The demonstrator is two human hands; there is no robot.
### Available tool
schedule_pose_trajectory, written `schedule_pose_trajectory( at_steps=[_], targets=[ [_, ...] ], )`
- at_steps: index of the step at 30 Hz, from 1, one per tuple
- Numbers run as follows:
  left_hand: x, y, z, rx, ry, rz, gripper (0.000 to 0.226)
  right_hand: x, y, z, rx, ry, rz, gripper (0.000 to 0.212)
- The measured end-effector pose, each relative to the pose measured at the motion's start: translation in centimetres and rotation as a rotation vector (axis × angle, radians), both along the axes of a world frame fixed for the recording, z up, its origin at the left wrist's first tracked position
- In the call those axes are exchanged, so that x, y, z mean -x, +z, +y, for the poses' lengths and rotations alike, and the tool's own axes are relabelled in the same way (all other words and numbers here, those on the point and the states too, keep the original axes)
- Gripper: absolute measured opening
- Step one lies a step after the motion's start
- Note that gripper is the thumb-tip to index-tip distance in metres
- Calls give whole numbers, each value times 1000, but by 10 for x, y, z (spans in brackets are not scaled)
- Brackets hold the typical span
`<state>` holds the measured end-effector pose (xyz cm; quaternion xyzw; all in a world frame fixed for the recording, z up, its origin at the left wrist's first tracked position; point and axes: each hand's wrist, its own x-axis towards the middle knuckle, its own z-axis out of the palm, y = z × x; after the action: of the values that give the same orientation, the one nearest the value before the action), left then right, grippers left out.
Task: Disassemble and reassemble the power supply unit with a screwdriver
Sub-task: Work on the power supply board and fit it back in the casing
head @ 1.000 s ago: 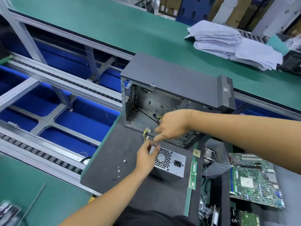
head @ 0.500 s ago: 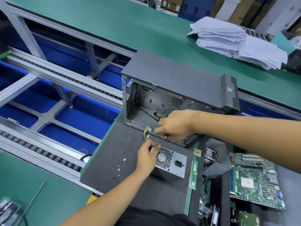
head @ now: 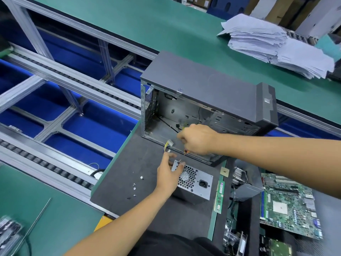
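Beside the open case (head: 208,85), our left hand (head: 168,174) steadies the power supply unit (head: 193,183) with loose fingers (boxy, rigid, probably heavy: hold its flanks); right hand (head: 197,138) grips the screwdriver (head: 186,151).

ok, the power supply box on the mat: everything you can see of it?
The power supply is a grey metal box lying on the dark mat, outside and in front of the open computer case. The face turned up shows a honeycomb fan grille and a black mains socket. Yellow and black wires run from its far end toward the case. The left hand rests on its far left corner, fingers loosely curled. The right hand does not touch it.
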<state>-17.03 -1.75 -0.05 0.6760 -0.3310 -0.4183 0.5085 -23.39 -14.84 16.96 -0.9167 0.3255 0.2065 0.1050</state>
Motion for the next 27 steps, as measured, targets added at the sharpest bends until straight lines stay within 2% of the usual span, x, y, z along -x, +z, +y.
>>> schedule_pose_trajectory(
  at_steps=[2, 3, 5, 7, 9, 12, 13, 15, 17, 18, 19, 21, 24, 26, 27],
  targets=[
    [0, -1, 1, 36, -16, -36, 15, -4, -4, 2, -56, -265, -56, 26],
    [1, -2, 2, 50, -20, -36, 16, -4, -4, 1, -84, -313, -86, 26],
    [1, -3, 3, 47, -8, -10, 24, 0, 1, -1, -126, -235, -134, 21],
    [0, -5, 2, 30, -4, 28, 28, 7, 10, -3, -124, 45, -73, 17],
    [0, -5, 1, 18, -11, 55, 30, 12, 20, -4, -74, 411, 108, 22],
    [-1, -5, 2, 25, -21, 63, 28, 11, 31, -14, 102, 881, 317, 28],
    [-1, -5, 2, 30, -21, 66, 28, 10, 33, -17, 195, 1045, 323, 31],
    [-1, -5, 2, 42, -17, 47, 22, 8, 35, -19, 325, 1318, 177, 31],
    [-1, -3, 3, 31, -9, 23, 19, 5, 32, -17, 327, 1436, 67, 27],
    [-1, -2, 2, 20, -1, 33, 25, 5, 28, -16, 300, 1442, 55, 27],
    [-2, -1, 2, 10, 12, 55, 34, 6, 25, -13, 268, 1373, 64, 26],
    [-2, -2, 1, -12, 33, 79, 47, 7, 18, -10, 188, 1072, 68, 21],
    [0, -4, 0, -33, 41, 106, 56, 7, 8, -2, 48, 401, 47, 6],
    [0, -6, 0, -31, 45, 107, 51, 1, 5, 1, -123, -121, -39, 13],
    [0, -6, 1, -26, 38, 103, 47, -1, 4, 2, -190, -296, -66, 13]
  ],
)
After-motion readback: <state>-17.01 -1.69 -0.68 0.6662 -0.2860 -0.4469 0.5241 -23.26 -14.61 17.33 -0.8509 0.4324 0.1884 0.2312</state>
